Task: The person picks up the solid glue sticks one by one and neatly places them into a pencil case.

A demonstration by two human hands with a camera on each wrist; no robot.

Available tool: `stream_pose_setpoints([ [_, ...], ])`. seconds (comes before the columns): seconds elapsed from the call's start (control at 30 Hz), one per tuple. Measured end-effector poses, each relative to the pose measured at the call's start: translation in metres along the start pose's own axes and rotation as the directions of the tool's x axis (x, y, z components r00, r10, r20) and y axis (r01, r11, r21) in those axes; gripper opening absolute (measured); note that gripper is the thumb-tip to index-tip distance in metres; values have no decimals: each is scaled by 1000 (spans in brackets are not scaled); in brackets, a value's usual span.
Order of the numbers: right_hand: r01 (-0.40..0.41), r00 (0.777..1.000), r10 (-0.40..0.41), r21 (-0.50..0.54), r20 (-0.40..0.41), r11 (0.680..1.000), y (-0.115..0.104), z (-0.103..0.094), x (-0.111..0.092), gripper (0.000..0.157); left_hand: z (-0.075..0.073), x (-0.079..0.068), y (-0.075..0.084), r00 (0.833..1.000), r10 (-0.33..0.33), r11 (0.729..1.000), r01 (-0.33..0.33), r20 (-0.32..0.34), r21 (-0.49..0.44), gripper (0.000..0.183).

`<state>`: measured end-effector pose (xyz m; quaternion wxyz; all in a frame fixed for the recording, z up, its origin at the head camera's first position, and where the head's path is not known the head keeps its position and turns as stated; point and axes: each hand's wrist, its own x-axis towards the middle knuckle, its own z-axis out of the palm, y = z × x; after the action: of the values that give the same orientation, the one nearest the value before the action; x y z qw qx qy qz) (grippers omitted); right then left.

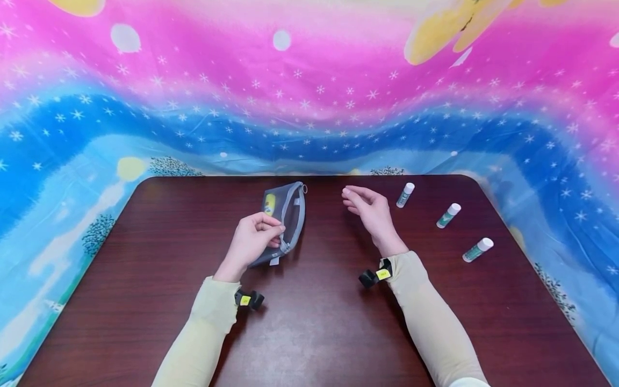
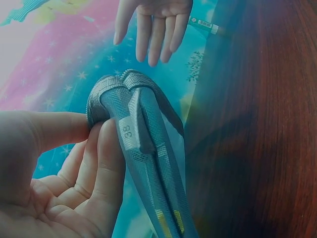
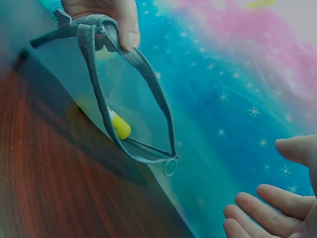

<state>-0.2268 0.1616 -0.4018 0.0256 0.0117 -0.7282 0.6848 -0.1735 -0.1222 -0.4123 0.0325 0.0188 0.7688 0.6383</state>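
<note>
My left hand (image 1: 253, 236) pinches the near rim of a grey mesh zipper pouch (image 1: 301, 215) between thumb and fingers. The pouch's mouth gapes, and a ring (image 3: 170, 167) hangs at the far end of its zipper. A yellow item (image 3: 120, 125) shows through the mesh; its kind is not clear. In the left wrist view, a small tag (image 2: 130, 133) marked 38 sticks out by the pinched end. To the right of the pouch, my right hand (image 1: 369, 209) hovers with loosely bent fingers and holds nothing. Nearest to it stands a glue stick (image 1: 405, 195) with a white cap.
Two more glue sticks, one in the middle (image 1: 448, 215) and one closer to me (image 1: 477, 250), stand along the right side of the dark wooden table (image 1: 309, 333). A colourful printed cloth (image 1: 309, 97) hangs behind and around the table edges.
</note>
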Motion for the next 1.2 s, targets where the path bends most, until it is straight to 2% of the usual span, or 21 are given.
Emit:
stream_pose_setpoints([
  [0.43, 16, 999, -15, 33, -38, 999, -4, -21, 0, 46, -1, 0, 0, 1000, 2, 1000, -2, 5, -18, 18],
  [0.7, 58, 993, -56, 20, -105, 998, -16, -36, -1, 49, -2, 2, 0, 1000, -7, 1000, 7, 2, -15, 15],
  [0.87, 99, 986, -92, 46, -143, 994, -24, -46, -3, 47, -3, 1, 0, 1000, -2, 1000, 2, 3, -11, 18],
  [1.2, 117, 972, -100, 69, -211, 991, -36, -62, -5, 47, -3, 0, 1, 1000, -3, 1000, 3, 0, -7, 17],
])
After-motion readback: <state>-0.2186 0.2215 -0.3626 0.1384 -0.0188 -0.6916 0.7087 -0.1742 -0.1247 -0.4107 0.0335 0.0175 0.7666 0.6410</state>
